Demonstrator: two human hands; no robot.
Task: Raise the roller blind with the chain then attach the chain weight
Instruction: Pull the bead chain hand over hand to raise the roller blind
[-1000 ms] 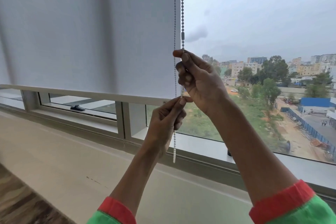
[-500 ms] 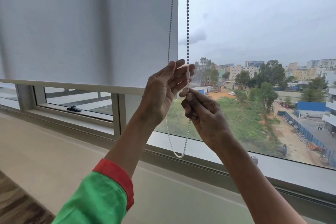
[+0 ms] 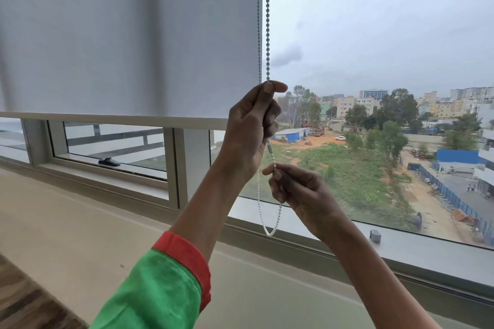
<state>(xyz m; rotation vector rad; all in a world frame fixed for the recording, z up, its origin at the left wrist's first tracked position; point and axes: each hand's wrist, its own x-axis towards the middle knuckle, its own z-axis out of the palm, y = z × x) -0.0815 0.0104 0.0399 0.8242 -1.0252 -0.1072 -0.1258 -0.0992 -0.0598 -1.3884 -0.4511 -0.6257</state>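
Beaded chain (image 3: 267,21) hangs beside the smooth grey roller blind (image 3: 128,35). I see my left hand (image 3: 251,131) clenched round both strands, my right hand (image 3: 302,192) pinching the white loop between fingertip and thumb below a small cylindrical connector (image 3: 269,146).

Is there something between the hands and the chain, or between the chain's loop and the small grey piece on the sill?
Nothing visible blocks it. Both the left hand and the right hand already hold the chain. Its loop hangs free above the sill, and the grey piece sits apart to the right.
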